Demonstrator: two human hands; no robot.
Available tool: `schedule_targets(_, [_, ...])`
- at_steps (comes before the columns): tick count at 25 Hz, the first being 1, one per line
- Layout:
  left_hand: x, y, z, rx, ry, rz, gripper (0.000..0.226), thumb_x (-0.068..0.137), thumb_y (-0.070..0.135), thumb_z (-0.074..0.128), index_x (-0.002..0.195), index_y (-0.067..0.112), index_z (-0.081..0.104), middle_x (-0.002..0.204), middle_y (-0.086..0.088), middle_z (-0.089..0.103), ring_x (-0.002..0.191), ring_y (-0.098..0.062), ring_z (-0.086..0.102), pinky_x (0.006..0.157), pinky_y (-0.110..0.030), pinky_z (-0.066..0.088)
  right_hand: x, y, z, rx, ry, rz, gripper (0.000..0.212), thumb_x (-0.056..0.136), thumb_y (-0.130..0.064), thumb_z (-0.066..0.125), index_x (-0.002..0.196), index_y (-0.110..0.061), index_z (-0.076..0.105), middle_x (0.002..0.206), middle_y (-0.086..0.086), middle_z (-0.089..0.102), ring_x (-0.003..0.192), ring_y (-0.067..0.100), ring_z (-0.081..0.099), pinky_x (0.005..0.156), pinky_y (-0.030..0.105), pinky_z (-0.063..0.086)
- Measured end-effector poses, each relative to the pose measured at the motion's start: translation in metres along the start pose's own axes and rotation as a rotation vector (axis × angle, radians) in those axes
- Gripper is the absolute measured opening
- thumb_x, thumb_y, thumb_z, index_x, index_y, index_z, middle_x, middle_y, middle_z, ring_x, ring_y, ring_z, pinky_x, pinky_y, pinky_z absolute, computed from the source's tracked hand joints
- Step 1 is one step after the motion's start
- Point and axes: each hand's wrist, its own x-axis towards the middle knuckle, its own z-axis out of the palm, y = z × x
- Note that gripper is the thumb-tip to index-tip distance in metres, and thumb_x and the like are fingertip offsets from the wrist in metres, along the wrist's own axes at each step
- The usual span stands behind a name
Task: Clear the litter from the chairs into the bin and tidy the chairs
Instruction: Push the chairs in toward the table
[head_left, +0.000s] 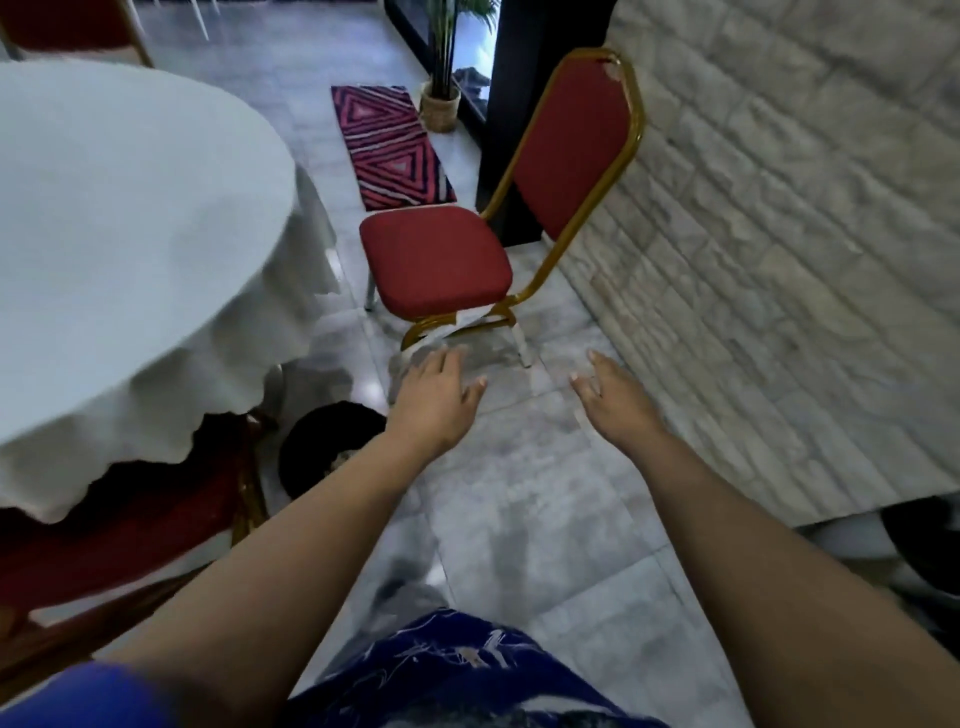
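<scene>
Head view: the red chair (436, 267) stands just beyond both outstretched hands, seat bare; left hand (434, 397) and right hand (613, 395) reach forward, open, palms down, holding nothing.

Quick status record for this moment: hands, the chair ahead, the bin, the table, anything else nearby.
left hand: open, empty, reaching forward over the floor
right hand: open, empty, reaching forward
chair: red seat, gold frame, upright beside the brick wall; no litter visible on the seat
bin: black, on the floor by the table, left of the left arm
table: round, white cloth, on the left
second chair: red, partly under the cloth
rug: striped, beyond the chair
</scene>
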Motion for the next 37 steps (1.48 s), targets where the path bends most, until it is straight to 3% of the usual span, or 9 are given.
schedule_targets(6, [0.143, 0.052, 0.020, -0.010, -0.029, 0.087, 0.061, 0.101, 0.044, 0.036, 0.151, 0.010, 0.025, 0.157, -0.014, 0.026, 0.144, -0.030, 0.023, 0.116, -0.040, 0.022, 0.125, 0.039, -0.046, 0.057, 0.083, 0.061, 0.062, 0.101, -0.042, 0.042, 0.152, -0.008, 0.029, 0.156, 0.014, 0.034, 0.142, 0.029, 0.034, 0.115, 0.037, 0.029])
schedule_targets(10, [0.263, 0.081, 0.014, -0.067, -0.045, 0.095, 0.062, 0.101, 0.043, 0.036, 0.151, 0.008, 0.023, 0.158, -0.015, 0.023, 0.146, -0.030, 0.020, 0.119, -0.041, 0.017, 0.236, 0.038, -0.094, 0.088, 0.104, 0.049, 0.060, 0.102, -0.041, 0.039, 0.153, -0.012, 0.025, 0.158, 0.009, 0.031, 0.143, 0.024, 0.033, 0.113, 0.030, 0.024])
schedule_targets(14, [0.363, 0.103, 0.000, -0.049, 0.020, 0.103, 0.062, 0.102, 0.041, 0.036, 0.151, 0.006, 0.023, 0.157, -0.017, 0.025, 0.145, -0.030, 0.020, 0.119, -0.042, 0.018, 0.338, 0.027, -0.135, 0.062, 0.156, 0.018, 0.062, 0.103, -0.043, 0.037, 0.155, -0.015, 0.020, 0.161, 0.008, 0.026, 0.146, 0.025, 0.029, 0.117, 0.038, 0.024])
schedule_targets(22, [0.499, 0.148, 0.004, -0.071, 0.034, 0.150, 0.066, 0.102, 0.046, 0.029, 0.154, 0.009, 0.012, 0.162, -0.012, 0.010, 0.149, -0.024, 0.005, 0.121, -0.039, 0.007, 0.496, 0.031, -0.193, 0.049, 0.297, -0.060, 0.058, 0.104, -0.041, 0.035, 0.155, -0.014, 0.023, 0.163, 0.006, 0.019, 0.149, 0.021, 0.021, 0.119, 0.036, 0.018])
schedule_targets(30, [0.617, 0.201, 0.042, -0.105, 0.138, -0.003, 0.070, 0.100, 0.050, 0.029, 0.154, 0.011, 0.007, 0.163, -0.008, 0.006, 0.150, -0.021, -0.001, 0.122, -0.039, 0.004, 0.661, 0.038, -0.239, -0.042, 0.204, -0.217, 0.060, 0.104, -0.041, 0.031, 0.156, -0.015, 0.018, 0.163, 0.005, 0.018, 0.150, 0.021, 0.018, 0.121, 0.038, 0.017])
schedule_targets(37, [0.692, 0.272, 0.082, -0.241, 0.246, -0.070, 0.074, 0.101, 0.050, 0.030, 0.155, 0.010, -0.003, 0.163, -0.007, -0.006, 0.149, -0.016, -0.007, 0.122, -0.037, 0.004, 0.769, 0.039, -0.258, -0.174, 0.035, -0.502, 0.059, 0.104, -0.041, 0.028, 0.156, -0.016, 0.016, 0.164, 0.005, 0.014, 0.151, 0.021, 0.013, 0.120, 0.038, 0.015])
